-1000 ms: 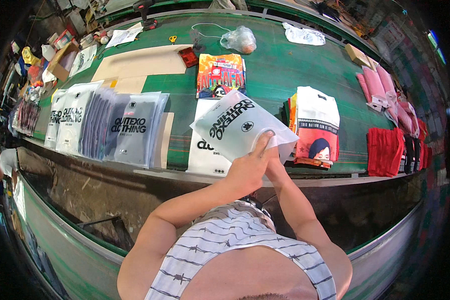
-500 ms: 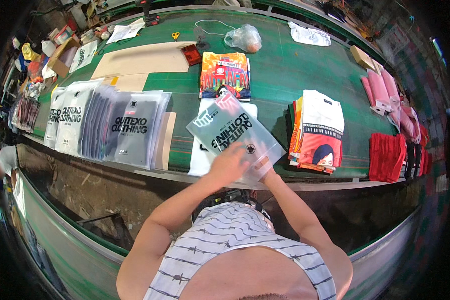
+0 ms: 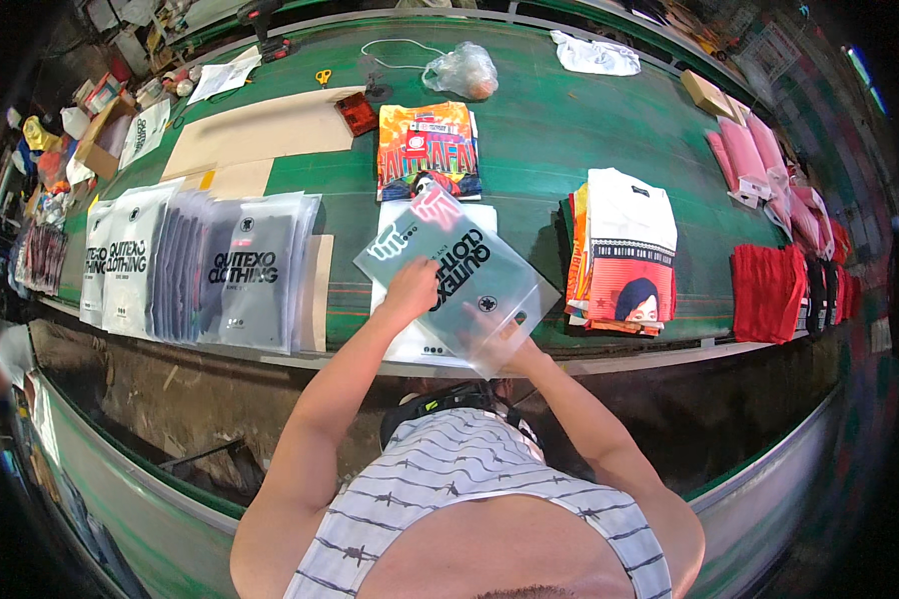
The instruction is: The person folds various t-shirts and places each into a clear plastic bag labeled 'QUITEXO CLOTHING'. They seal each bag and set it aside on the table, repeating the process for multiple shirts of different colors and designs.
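A translucent plastic garment bag (image 3: 504, 275) with black lettering lies tilted in front of me, over white folded fabric (image 3: 410, 344) at the table's near edge. Pink and white hand-shaped prints show at its upper left end. My left hand (image 3: 413, 290) is closed on the bag's left side, fingers curled. At the bag's near right end, my right hand (image 3: 509, 354) holds it from beneath; its fingers show blurred through the plastic. Just beyond the bag sits a colourful folded shirt stack (image 3: 428, 150). Another stack of folded shirts (image 3: 629, 255), white and red on top, stands to the right.
Filled garment bags (image 3: 255, 275) line the left front. Cardboard sheets (image 3: 260, 135), yellow scissors (image 3: 323, 77) and a knotted plastic bag (image 3: 461, 72) lie farther back. Red folded fabric (image 3: 767, 293) and pink bundles (image 3: 744, 160) occupy the right side of the green table (image 3: 559, 130).
My left hand has shifted left and away from me, from the bag's near part to its left side. My right hand has slipped further beneath the plastic. The whole view has shifted slightly.
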A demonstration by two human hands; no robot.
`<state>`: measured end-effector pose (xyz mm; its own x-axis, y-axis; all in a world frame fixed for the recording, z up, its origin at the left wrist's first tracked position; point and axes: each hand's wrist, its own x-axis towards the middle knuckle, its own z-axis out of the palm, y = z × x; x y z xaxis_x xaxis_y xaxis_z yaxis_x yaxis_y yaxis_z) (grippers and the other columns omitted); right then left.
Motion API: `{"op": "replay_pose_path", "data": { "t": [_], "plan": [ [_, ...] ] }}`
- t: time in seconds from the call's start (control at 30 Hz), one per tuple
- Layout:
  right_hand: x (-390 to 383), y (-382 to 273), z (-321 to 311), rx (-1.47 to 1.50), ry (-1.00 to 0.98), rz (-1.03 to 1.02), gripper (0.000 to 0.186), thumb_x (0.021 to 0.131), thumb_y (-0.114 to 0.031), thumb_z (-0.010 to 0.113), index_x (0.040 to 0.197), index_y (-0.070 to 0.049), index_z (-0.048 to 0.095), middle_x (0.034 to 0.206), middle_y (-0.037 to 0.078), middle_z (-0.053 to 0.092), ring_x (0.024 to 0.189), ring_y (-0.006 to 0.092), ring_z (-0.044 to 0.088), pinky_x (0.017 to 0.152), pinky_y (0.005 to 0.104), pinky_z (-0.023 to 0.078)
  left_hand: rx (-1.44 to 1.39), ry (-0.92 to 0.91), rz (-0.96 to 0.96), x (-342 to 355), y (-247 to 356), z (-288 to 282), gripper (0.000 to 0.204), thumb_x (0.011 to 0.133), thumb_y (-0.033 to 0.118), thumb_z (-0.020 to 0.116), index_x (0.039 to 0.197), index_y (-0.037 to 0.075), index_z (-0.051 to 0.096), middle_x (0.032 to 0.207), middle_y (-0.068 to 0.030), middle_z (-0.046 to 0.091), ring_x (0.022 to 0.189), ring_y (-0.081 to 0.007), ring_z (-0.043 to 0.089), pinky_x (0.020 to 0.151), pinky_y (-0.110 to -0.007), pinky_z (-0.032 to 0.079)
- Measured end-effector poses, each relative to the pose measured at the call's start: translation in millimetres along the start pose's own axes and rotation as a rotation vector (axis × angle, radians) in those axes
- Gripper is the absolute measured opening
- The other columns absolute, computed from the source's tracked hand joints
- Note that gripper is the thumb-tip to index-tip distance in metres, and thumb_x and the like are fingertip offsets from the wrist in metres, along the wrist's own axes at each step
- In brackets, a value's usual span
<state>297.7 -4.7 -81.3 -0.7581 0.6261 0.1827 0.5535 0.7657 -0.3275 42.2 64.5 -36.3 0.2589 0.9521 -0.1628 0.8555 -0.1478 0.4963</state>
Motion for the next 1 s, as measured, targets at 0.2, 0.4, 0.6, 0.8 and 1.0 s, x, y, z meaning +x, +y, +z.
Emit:
{"op": "replay_pose_path", "data": {
  "t": [0.2, 0.4, 0.6, 0.8, 1.0],
  "plan": [
    [-2.2, -2.6, -8.6, 0.01, -0.018, -0.035, 0.036, 0.087, -0.028, 0.068, 0.121, -0.021, 0.072, 0.155, 0.016, 0.047, 0.135, 0.0373, 0.051, 0.117, 0.0529, 0.034, 0.198, 0.111, 0.46, 74.1, 43.3, 24.4, 0.058, 0.081, -0.001, 0.065, 0.137, 0.008, 0.057, 0.141, -0.0104, 0.057, 0.133, -0.0325, 0.052, 0.11, -0.057, 0.04],
    [-5.8, -2.8, 0.6, 0.014, 0.063, 0.001, 0.039, 0.089, -0.033, 0.064, 0.126, -0.023, 0.069, 0.155, 0.012, 0.049, 0.136, 0.0346, 0.05, 0.115, 0.06, 0.031, 0.329, -0.304, 0.539, 122.2, 93.3, 42.7, 0.062, 0.079, 0.011, 0.068, 0.14, 0.013, 0.058, 0.142, -0.008, 0.057, 0.138, -0.03, 0.047, 0.113, -0.067, 0.031],
    [-10.1, -4.3, 16.4, 0.113, 0.127, 0.051, 0.043, 0.087, -0.034, 0.066, 0.127, -0.019, 0.067, 0.154, 0.012, 0.049, 0.138, 0.0354, 0.046, 0.117, 0.0638, 0.024, 0.379, -0.465, 0.491, 140.1, 101.9, 44.2, 0.047, 0.073, 0.013, 0.072, 0.119, 0.015, 0.072, 0.119, -0.01, 0.069, 0.125, -0.031, 0.058, 0.107, -0.067, 0.035],
    [-18.8, -11.4, 13.2, -0.012, 0.111, 0.158, 0.044, 0.083, -0.022, 0.07, 0.124, -0.006, 0.066, 0.139, 0.017, 0.058, 0.136, 0.0401, 0.047, 0.116, 0.0579, 0.033, 0.216, -0.492, 0.6, 133.3, 100.7, 0.0, 0.032, 0.07, 0.014, 0.08, 0.101, 0.009, 0.072, 0.092, -0.0115, 0.074, 0.099, -0.0343, 0.07, 0.088, -0.054, 0.049],
    [-21.1, -41.6, -72.1, 0.006, 0.938, 0.236, 0.027, 0.083, 0.008, 0.064, 0.108, 0.0, 0.067, 0.103, 0.013, 0.072, 0.103, 0.038, 0.067, 0.103, 0.0449, 0.049, 0.098, -0.252, 0.576, 75.2, 84.7, -118.7, 0.033, 0.07, 0.014, 0.085, 0.096, 0.004, 0.068, 0.091, -0.0171, 0.072, 0.094, -0.0406, 0.068, 0.077, -0.05, 0.051]
  ]
}}
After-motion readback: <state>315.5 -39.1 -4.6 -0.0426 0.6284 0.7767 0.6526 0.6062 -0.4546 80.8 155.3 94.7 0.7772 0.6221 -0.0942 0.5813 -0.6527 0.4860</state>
